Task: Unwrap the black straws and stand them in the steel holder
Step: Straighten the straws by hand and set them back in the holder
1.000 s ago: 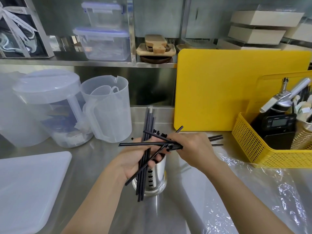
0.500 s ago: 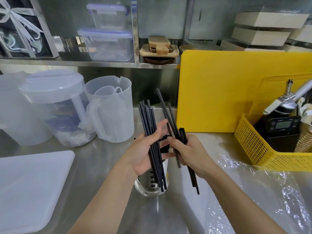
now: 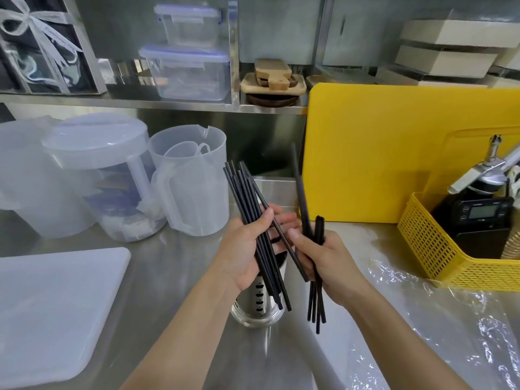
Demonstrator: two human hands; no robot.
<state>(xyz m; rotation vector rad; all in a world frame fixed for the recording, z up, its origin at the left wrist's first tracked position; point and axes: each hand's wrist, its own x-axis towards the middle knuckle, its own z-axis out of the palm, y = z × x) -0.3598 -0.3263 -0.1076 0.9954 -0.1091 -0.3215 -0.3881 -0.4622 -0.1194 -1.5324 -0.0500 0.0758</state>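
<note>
My left hand (image 3: 247, 249) grips a bundle of several black straws (image 3: 247, 198), held nearly upright and leaning left, just above the steel holder (image 3: 257, 308). The perforated steel holder stands on the counter below both hands, mostly hidden by my left hand. My right hand (image 3: 323, 257) holds a smaller bunch of black straws (image 3: 316, 299), their lower ends hanging beside the holder, one long straw sticking up. One straw (image 3: 284, 243) crosses diagonally between the two hands.
Clear plastic wrap (image 3: 450, 319) lies crumpled on the counter at right. A yellow basket (image 3: 430, 249) with a scale stands at right, yellow cutting board (image 3: 380, 153) behind. Translucent jugs (image 3: 191, 181) stand at left, a white board (image 3: 50, 311) at the near left.
The straws went from lying crosswise between my hands to upright, split into two bunches. The right hand's bunch has dropped a little lower beside the holder.
</note>
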